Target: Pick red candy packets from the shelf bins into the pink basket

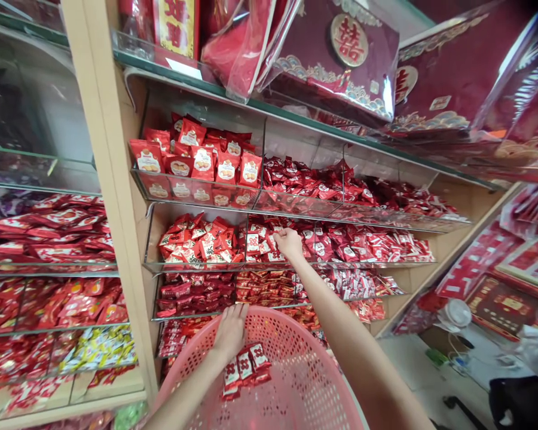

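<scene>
A pink plastic basket (336, 364) with a perforated wall is in front of me at the bottom. My left hand (231, 333) has its fingers curled over the basket's far rim. Inside lie several small red-and-white packets (245, 365) in a little pile. My right hand (289, 243) reaches over the basket to the middle shelf, its fingers closed at a compartment of similar red-and-white packets (255, 242). Whether a packet is pinched in those fingers is hidden. Dark red packets (317, 243) lie just right of this hand.
Clear-fronted shelves hold red biscuit packets (204, 162) above and orange-red packets (264, 288) below. A wooden post (96, 149) divides off the left shelves, which hold yellow packets (101, 349). Maroon boxes (314, 54) sit on the glass shelf overhead. A cluttered white surface (412, 370) is at right.
</scene>
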The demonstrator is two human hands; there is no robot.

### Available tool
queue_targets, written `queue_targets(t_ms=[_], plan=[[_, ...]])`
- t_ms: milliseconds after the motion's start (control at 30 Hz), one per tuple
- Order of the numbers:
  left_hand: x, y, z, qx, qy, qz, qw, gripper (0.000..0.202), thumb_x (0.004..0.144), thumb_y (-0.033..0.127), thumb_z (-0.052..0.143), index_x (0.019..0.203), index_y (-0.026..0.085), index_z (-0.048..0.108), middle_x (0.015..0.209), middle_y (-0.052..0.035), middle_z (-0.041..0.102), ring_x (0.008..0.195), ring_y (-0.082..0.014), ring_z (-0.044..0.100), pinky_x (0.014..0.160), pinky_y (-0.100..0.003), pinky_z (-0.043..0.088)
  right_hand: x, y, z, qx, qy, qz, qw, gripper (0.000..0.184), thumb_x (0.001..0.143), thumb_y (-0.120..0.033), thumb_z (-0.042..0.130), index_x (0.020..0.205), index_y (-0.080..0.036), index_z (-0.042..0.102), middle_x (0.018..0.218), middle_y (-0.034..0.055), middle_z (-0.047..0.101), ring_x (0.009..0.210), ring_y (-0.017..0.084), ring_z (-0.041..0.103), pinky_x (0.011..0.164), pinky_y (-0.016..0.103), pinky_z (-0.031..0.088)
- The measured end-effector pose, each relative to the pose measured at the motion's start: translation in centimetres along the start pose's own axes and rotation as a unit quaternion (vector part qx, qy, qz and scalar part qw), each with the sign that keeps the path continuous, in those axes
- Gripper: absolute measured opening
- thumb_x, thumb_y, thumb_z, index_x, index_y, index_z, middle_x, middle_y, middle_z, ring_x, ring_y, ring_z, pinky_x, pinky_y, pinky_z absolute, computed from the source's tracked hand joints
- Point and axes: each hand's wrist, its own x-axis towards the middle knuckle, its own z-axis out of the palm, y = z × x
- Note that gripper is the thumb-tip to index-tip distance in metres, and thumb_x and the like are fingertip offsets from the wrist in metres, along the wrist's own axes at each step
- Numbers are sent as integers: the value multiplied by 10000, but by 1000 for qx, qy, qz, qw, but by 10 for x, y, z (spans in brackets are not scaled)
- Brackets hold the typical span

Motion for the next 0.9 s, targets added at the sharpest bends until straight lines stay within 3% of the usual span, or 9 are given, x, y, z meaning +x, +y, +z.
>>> queue_targets(t_ms=[333,533,667,767,900], plan=[[1,1,2,-7,-2,-7,1000,624,720,91,383,1342,143,365,1264,-101,479,1162,-221,391,1032,-371,236,-2,19,0,174,10,5,985,184,718,-350,543,687,-174,590,532,-11,583,455,120,519,471,225,379],[0,1,-1,-8,6,0,1000,615,716,103,395,1331,124,380,1239,-104,488,1134,-224,399,1019,-362,246,-5,12,-20,270,20,51,961,225,708,-383,574,725,-160,562,440,-54,483,373,86,438,371,197,318],[0,2,-1,-12,-1,-2,1000,631,714,101,397,1342,151,361,1258,-96,476,1142,-225,397,1016,-378,254,-30,5,-40,366,16,51,929,279,658,-412,658,742,-159,575,440,-71,471,366,58,403,351,172,280],[0,3,-2,-6,-11,-6,1000,647,705,62,378,1346,147,355,1256,-95,482,1146,-222,400,1016,-381,259,-66,7,-48,370,-42,19,928,298,681,-435,663,773,-162,591,441,-69,483,361,48,379,358,166,278],[-1,3,-4,-12,-15,-7,1000,637,713,38,367,1340,149,361,1275,-101,471,1161,-218,396,1025,-374,248,-119,30,-39,338,-186,28,922,304,715,-466,642,775,-170,603,457,-52,506,379,59,388,381,183,292]])
